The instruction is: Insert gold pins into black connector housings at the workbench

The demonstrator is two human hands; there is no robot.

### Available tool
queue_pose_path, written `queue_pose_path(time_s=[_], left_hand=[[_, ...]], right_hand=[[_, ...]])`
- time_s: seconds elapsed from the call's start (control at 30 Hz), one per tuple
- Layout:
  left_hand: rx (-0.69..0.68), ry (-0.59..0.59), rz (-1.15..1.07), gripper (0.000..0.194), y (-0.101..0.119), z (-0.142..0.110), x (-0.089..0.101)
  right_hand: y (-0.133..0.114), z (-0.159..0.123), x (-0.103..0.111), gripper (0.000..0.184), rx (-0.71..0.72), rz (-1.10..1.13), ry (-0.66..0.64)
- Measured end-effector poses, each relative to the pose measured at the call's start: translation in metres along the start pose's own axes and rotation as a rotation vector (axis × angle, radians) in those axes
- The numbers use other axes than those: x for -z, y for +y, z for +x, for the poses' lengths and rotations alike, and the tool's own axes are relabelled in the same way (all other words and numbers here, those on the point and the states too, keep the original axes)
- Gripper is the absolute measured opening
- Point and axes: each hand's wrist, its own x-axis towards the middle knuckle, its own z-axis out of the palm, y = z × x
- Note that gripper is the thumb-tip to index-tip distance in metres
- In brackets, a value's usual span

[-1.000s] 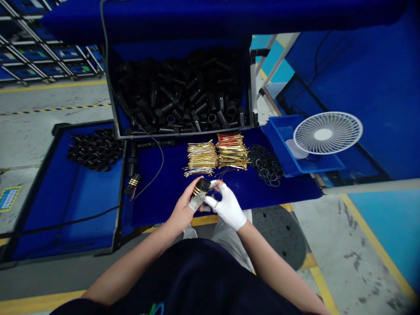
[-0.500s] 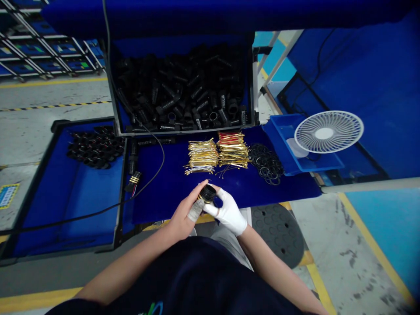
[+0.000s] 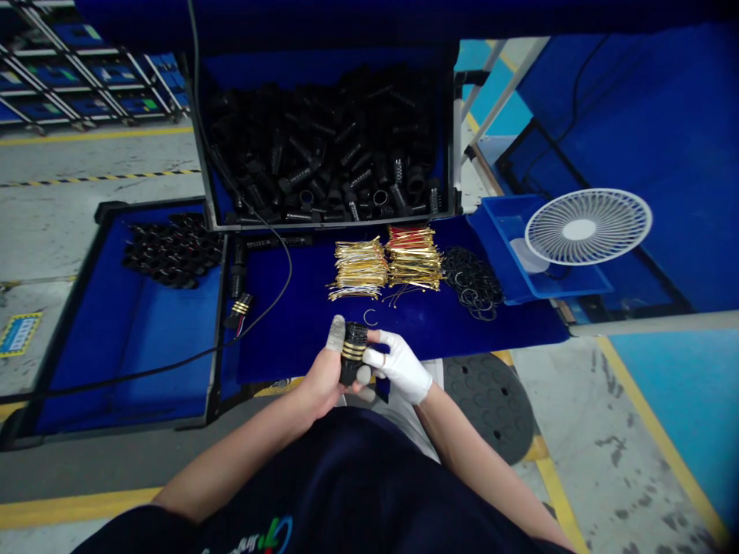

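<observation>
Noted at left a blue tray [image 3: 144,323] with piled black parts [image 3: 173,250]. Saw a gold-banded part [image 3: 239,306] just beside its right edge. Found the left hand [image 3: 323,377] with its grip closed around a black, gold-ringed cylinder [image 3: 353,350] near the front edge of the tabletop [image 3: 277,350]. Recorded gold-toned bundles [image 3: 359,269] beyond. Observed the gloved right hand [image 3: 404,371] against the cylinder's right side; could not confirm a grip there. Logged black rings [image 3: 473,282], then a blue bin [image 3: 499,231] partly behind a white fan grille [image 3: 589,227].

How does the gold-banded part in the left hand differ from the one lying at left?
The held part is gripped in the left hand; the loose part lies untouched. The loose part shows red and white wires; none show on the held part. Both are black and gold-banded.
</observation>
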Motion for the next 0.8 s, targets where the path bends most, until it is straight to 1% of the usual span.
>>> queue_pose_path(time_s=[0.1,0.2,0.27,0.33,0.37,0.43,0.5,0.53,0.57,0.6,0.67,0.73,0.8], left_hand=[[-0.026,0.044,0.031,0.08,0.002,-0.001,-0.001],[-0.038,0.063,0.011,0.08,0.0,0.001,-0.001],[-0.105,0.086,0.0,0.074,-0.002,0.004,0.002],[-0.221,0.126,0.067,0.068,-0.002,0.01,0.011],[-0.296,0.16,0.146,0.065,-0.001,0.013,0.018],[-0.454,0.258,0.42,0.052,0.004,0.018,0.039],[-0.609,0.421,0.858,0.04,0.012,0.022,0.067],[-0.661,0.519,1.092,0.039,0.016,0.022,0.082],[-0.682,0.615,1.289,0.041,0.021,0.022,0.098],[-0.693,0.715,1.441,0.043,0.025,0.021,0.113],[-0.684,0.87,1.644,0.047,0.033,0.018,0.141],[-0.646,0.996,1.73,0.049,0.037,0.015,0.163],[-0.621,1.074,1.743,0.053,0.04,0.013,0.178]], right_hand=[[0.002,0.0,-0.003,0.044,0.01,0.016,0.012],[0.0,0.0,-0.008,0.041,0.037,-0.022,0.008],[-0.004,0.001,-0.009,0.039,0.104,-0.11,0.079],[-0.009,0.002,-0.003,0.035,0.219,-0.224,0.235],[-0.011,0.003,0.004,0.032,0.291,-0.28,0.329],[-0.012,0.007,0.023,0.029,0.436,-0.388,0.52],[-0.008,0.012,0.047,0.026,0.538,-0.521,0.647],[-0.004,0.014,0.059,0.024,0.56,-0.599,0.669],[0.001,0.017,0.068,0.022,0.563,-0.683,0.66],[0.007,0.018,0.076,0.02,0.552,-0.769,0.621],[0.019,0.02,0.086,0.018,0.504,-0.933,0.523],[0.03,0.021,0.088,0.022,0.425,-1.071,0.458],[0.039,0.024,0.087,0.027,0.338,-1.179,0.434]])
